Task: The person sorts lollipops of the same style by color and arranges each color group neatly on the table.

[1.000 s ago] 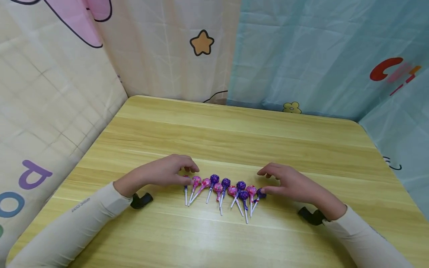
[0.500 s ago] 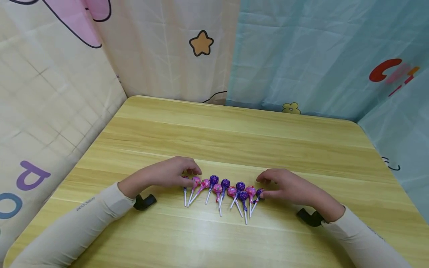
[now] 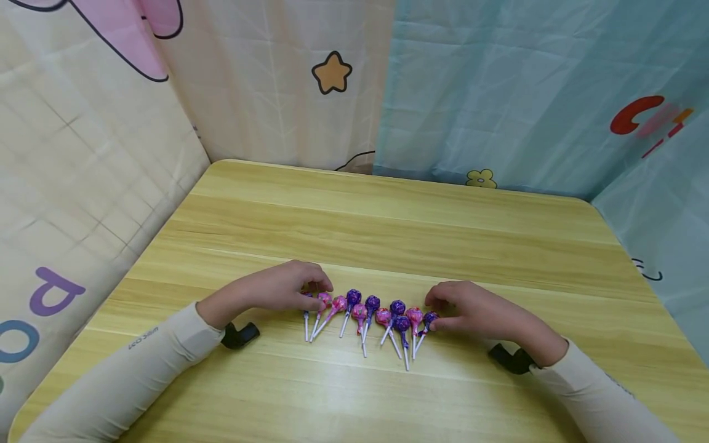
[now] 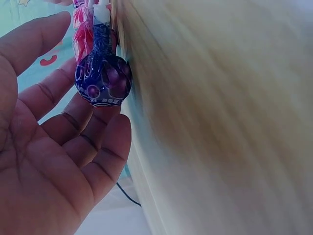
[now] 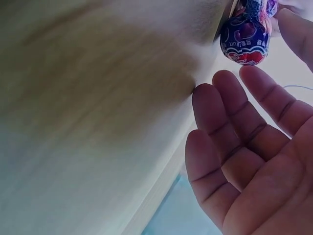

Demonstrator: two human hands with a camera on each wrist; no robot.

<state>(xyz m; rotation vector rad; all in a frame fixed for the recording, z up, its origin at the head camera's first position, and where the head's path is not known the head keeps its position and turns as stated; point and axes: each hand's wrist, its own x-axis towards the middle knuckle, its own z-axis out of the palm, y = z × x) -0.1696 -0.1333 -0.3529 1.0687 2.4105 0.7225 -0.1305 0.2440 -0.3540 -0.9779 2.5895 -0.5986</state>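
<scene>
Several wrapped lollipops, among them a pink lollipop and a purple lollipop, lie in an uneven row, heads away from me and white sticks towards me. At the row's left end is my left hand, loosely curved, thumb over the end pink and purple heads. The left wrist view shows a dark purple lollipop before its bent fingers, not gripped. My right hand cups the right end, thumb tip by the last purple head. In the right wrist view, a purple-and-red lollipop sits just beyond its relaxed fingertips.
The lollipops lie on a wood-grain table with rounded far corners. Printed curtains hang behind it and at both sides. Black wrist mounts sit below both wrists.
Both hands have moved slightly inward and towards me, the left hand rightwards and the right hand's thumb closer to the last purple lollipop. The row of lollipops keeps its layout.
</scene>
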